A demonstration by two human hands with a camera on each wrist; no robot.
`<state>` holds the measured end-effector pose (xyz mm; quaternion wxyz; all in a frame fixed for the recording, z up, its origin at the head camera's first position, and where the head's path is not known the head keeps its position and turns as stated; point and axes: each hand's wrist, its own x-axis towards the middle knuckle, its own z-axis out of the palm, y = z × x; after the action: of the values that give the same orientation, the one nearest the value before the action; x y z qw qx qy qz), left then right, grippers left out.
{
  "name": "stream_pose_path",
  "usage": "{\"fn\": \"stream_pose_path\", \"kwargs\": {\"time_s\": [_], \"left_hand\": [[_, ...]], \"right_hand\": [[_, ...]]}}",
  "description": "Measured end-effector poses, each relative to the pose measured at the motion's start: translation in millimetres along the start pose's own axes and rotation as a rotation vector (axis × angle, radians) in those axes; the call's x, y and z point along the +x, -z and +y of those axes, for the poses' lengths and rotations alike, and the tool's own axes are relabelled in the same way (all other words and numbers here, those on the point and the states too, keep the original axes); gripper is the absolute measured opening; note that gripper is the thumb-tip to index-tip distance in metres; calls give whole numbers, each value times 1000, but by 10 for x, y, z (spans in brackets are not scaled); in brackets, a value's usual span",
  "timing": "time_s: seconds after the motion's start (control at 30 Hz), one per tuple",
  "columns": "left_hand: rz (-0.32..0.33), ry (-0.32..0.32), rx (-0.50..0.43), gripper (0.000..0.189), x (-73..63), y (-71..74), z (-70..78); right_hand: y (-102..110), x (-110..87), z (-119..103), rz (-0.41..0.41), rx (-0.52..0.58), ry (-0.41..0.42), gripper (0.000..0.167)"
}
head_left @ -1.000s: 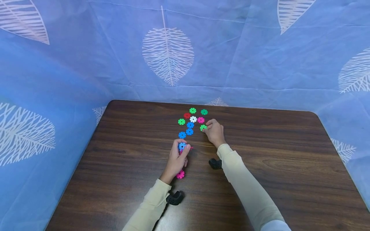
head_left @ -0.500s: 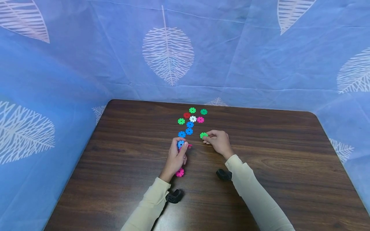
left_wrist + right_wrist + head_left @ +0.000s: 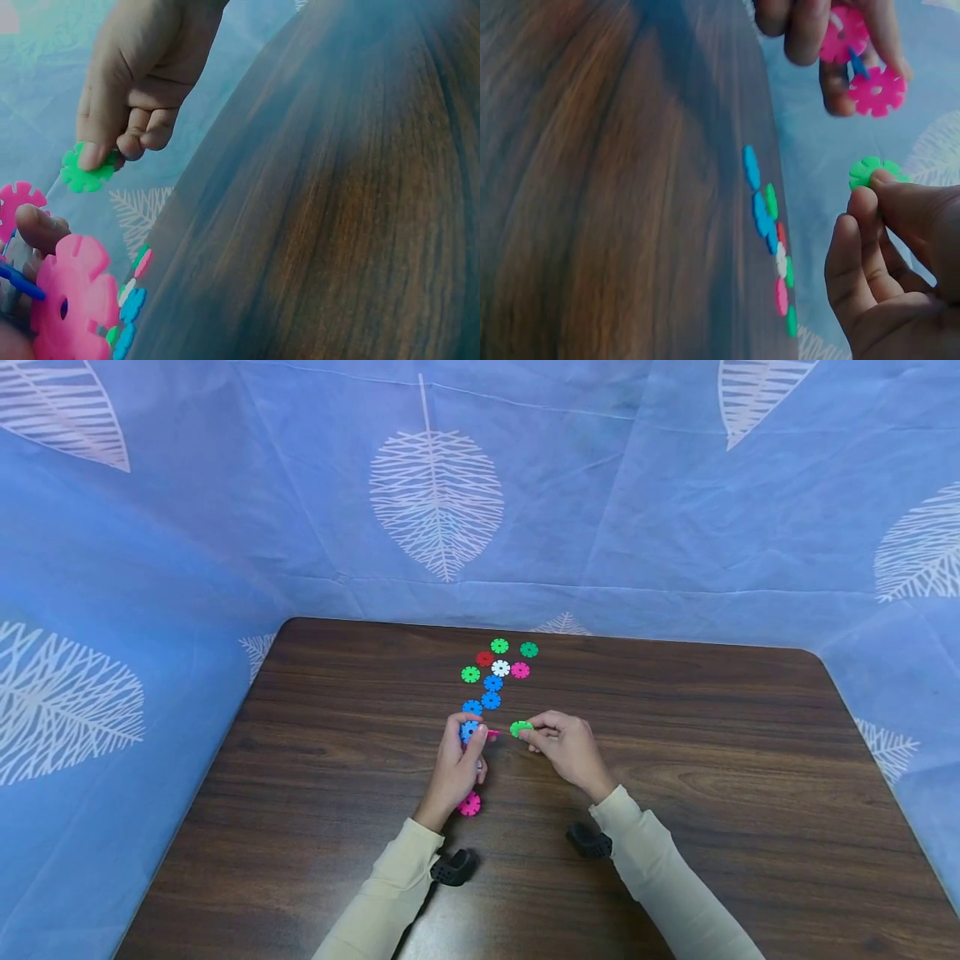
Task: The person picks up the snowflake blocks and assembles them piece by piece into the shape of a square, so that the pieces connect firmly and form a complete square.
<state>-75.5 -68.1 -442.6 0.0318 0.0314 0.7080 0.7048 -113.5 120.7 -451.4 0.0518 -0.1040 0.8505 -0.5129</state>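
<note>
In the head view my left hand (image 3: 455,770) grips slotted plastic discs joined together: a blue disc (image 3: 469,732) with a pink disc (image 3: 492,733) seen edge-on. Two pink discs show in the right wrist view, the nearer pink disc (image 3: 877,91) joined to the blue one between them. Another pink disc (image 3: 470,804) shows just below that hand, partly covered by it. My right hand (image 3: 572,750) pinches a green slotted disc (image 3: 519,728) between thumb and fingers. This green disc is a short way right of the edge-on pink disc, a small gap between them.
Loose discs lie flat on the wooden table (image 3: 712,777) beyond the hands: several blue discs (image 3: 491,700), a white disc (image 3: 500,668), a red disc (image 3: 485,658), a pink disc (image 3: 520,670) and green discs (image 3: 470,674). A blue leaf-patterned cloth (image 3: 600,527) hangs behind.
My right hand has lifted the green disc from the right of the group and brought it nearer and leftward, towards the left hand. The left hand, still holding its discs, has moved slightly up.
</note>
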Motion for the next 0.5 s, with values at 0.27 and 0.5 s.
{"fn": "stream_pose_path", "kwargs": {"time_s": [0.27, 0.5], "left_hand": [[-16, -19, -5, 28, -7, 0, 0], [-20, -5, -18, 26, -5, -19, 8]], "right_hand": [[-2, -51, -81, -87, 50, -42, 23], [-28, -49, -106, -126, 93, -56, 26]]}}
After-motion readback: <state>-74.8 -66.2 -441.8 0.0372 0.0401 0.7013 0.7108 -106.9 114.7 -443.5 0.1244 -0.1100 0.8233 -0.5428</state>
